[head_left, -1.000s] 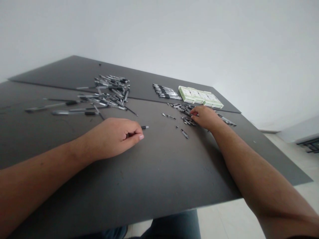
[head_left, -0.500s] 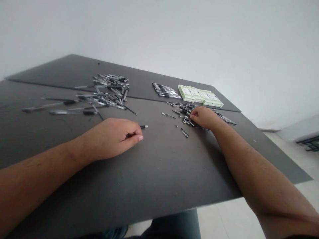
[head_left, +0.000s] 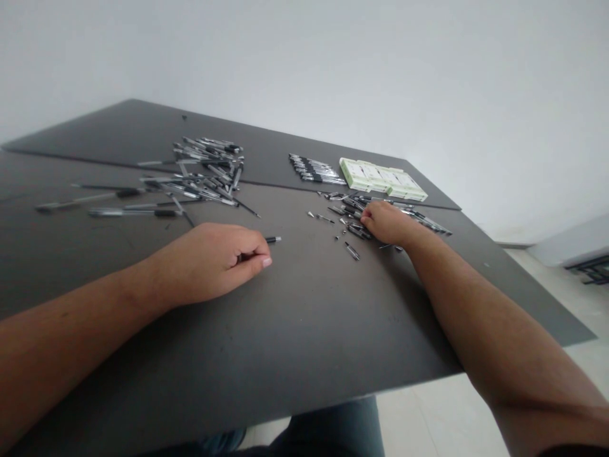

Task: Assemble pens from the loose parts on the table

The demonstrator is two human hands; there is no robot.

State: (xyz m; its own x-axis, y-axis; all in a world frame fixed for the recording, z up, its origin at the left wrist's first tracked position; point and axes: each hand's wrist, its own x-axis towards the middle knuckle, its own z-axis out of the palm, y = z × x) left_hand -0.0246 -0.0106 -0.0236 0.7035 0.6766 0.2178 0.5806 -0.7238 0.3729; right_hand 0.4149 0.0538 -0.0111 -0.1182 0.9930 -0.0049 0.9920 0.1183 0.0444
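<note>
My left hand (head_left: 223,260) is closed low over the grey table, left of centre. A dark pen piece with a silvery tip (head_left: 273,240) shows just beyond its curled fingers; the rest is hidden by the hand. Farther right, my right hand (head_left: 384,222) has its thumb and fingers pinched together in a pile of short black and clear pen parts (head_left: 356,230). What those fingertips grip is too small to tell. Small loose bits and a short clear-and-black piece (head_left: 353,251) lie left of and nearer than the right hand.
A loose heap of pens (head_left: 209,184) spreads across the left side. Behind the parts pile lie a row of pens (head_left: 314,170) and several green-and-white boxes (head_left: 380,179). The grey table (head_left: 304,330) has a seam across it and meets the wall side at the back.
The view has shifted slightly. My right hand has moved a little within the parts pile, and some pieces beside it have shifted. My left hand keeps its closed pose.
</note>
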